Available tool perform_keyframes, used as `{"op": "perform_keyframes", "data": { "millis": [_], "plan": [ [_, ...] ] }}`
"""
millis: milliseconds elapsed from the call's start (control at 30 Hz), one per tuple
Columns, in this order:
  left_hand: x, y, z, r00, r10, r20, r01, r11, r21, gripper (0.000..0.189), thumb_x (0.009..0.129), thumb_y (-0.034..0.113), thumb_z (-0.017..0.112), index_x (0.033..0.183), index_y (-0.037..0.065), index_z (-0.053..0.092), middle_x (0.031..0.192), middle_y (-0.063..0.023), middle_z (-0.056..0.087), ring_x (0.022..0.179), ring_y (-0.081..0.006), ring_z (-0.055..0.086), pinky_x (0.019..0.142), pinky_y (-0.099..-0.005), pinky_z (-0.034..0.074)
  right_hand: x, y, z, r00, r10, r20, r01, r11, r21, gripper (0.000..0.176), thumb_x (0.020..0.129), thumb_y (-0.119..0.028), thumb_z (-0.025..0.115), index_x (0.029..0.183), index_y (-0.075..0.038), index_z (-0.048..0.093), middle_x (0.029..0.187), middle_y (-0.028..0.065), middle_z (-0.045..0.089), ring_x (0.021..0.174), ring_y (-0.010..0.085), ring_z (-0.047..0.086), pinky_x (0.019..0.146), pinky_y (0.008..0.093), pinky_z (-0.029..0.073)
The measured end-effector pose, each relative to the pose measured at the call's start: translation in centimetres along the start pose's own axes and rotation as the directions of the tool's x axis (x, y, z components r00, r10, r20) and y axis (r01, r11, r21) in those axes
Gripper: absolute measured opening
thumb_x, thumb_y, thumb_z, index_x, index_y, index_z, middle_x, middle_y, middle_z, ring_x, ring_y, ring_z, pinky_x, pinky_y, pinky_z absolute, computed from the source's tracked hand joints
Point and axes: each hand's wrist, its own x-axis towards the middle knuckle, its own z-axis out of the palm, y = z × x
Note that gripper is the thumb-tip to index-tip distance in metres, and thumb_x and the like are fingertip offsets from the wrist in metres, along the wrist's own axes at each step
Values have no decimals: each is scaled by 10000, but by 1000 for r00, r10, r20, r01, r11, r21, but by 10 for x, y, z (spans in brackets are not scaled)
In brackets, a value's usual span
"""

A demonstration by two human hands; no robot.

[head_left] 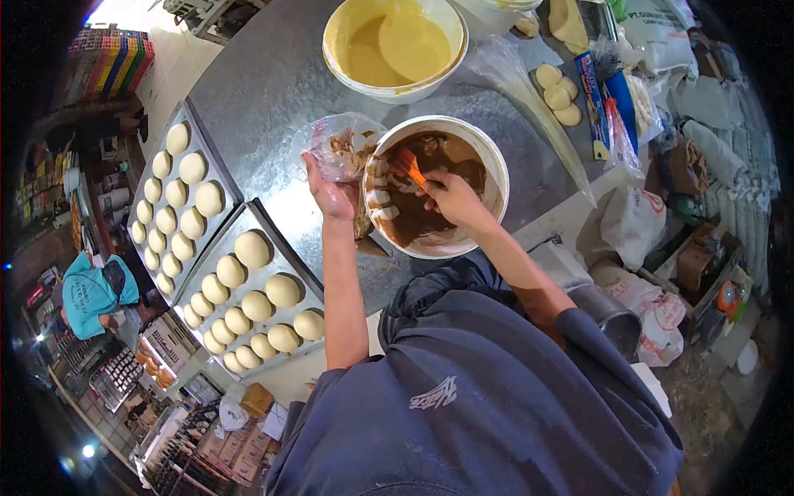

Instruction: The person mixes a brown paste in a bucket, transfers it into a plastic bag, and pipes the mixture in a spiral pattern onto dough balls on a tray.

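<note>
A white bucket (pixel 495 157) holding thick brown chocolate-like cream (pixel 453 155) stands on the metal table in front of me. My right hand (pixel 455 201) is closed round the handle of an orange spatula (pixel 408 164), its blade down at the cream. On the bucket's left, my left hand (pixel 332 195) supports a clear plastic bag (pixel 335 147) smeared with brown. The bag's mouth is spread out beside the bucket's rim. My left thumb and palm show; the bag covers most of the other fingers.
Two trays (pixel 279 217) of round dough balls lie on the left. A tub (pixel 329 50) of yellow cream stands behind the bucket. To the right are flat dough pieces (pixel 556 95), a long plastic sleeve (pixel 529 99) and a blue box (pixel 592 103). A person in a turquoise shirt (pixel 87 298) is far left.
</note>
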Motion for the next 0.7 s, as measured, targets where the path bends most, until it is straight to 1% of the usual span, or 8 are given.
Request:
{"op": "perform_keyframes", "data": {
  "millis": [200, 300, 400, 433, 533, 567, 667, 700],
  "plan": [
    [0, 1, -9, 1000, 16, 16, -16, 999, -47, 614, 983, 523, 318, 1451, 126, 308, 1335, -183, 486, 1201, -343, 494, 1020, -484, 405, -75, -59, -23, 991, -70, 111, 62, 996, 71, 312, 948, -147, 528, 1206, 26, 565, 911, 84, 683, 624, 121, 551, 632, 275, 474],
    [-9, 6, -12, 998, 56, 3, -55, 996, -68, 610, 985, 523, 314, 1461, 142, 295, 1319, -199, 497, 1173, -341, 515, 992, -478, 435, -85, -74, -3, 960, -261, 97, 273, 951, -142, 293, 944, -112, 513, 1213, -4, 557, 914, 47, 648, 633, 131, 559, 584, 284, 461],
    [-27, 12, -9, 988, 131, -82, -130, 991, 18, 608, 987, 526, 311, 1454, 136, 307, 1332, -149, 495, 1189, -320, 506, 1001, -467, 427, -66, -76, 42, 785, -620, 25, 477, 577, -663, 269, 898, -73, 512, 1149, 3, 572, 935, 103, 597, 729, 228, 608, 636, 360, 493],
    [-24, 7, -21, 982, 162, -101, -163, 987, -2, 580, 995, 509, 299, 1459, 162, 299, 1307, -131, 515, 1157, -307, 530, 952, -461, 468, -65, -81, 61, 741, -672, 5, 451, 492, -744, 294, 813, -29, 526, 1099, 17, 575, 979, 153, 532, 879, 292, 601, 696, 402, 508],
    [-29, 8, -51, 988, 148, 50, -131, 960, -245, 565, 1001, 499, 286, 1466, 179, 287, 1291, -130, 520, 1149, -295, 533, 930, -473, 480, -59, -68, 97, 713, -696, 83, 381, 285, -879, 340, 771, -23, 539, 1108, 19, 569, 1027, 160, 515, 952, 284, 573, 720, 383, 517],
    [-33, 14, -36, 985, 170, -14, -170, 970, -176, 578, 995, 513, 290, 1469, 183, 281, 1299, -139, 507, 1157, -305, 519, 925, -488, 480, -66, -66, 98, 716, -689, 111, 408, 284, -867, 371, 733, -26, 551, 1101, 22, 571, 1037, 140, 517, 943, 289, 571, 737, 381, 524],
    [-41, 23, -32, 971, 214, -105, -227, 965, -133, 590, 989, 520, 305, 1470, 180, 279, 1329, -152, 482, 1197, -326, 489, 950, -496, 467, -110, -81, 65, 784, -586, 207, 418, 250, -873, 247, 745, -77, 580, 982, -15, 613, 1017, 110, 528, 956, 273, 555, 764, 348, 512],
    [-43, 27, -33, 967, 224, -125, -236, 968, -90, 592, 987, 522, 307, 1470, 182, 278, 1351, -157, 466, 1231, -345, 464, 981, -517, 444, -126, -88, 48, 801, -577, 159, 397, 314, -862, 227, 773, -86, 568, 987, -25, 614, 999, 106, 536, 918, 286, 576, 747, 369, 515]
  ]
}}
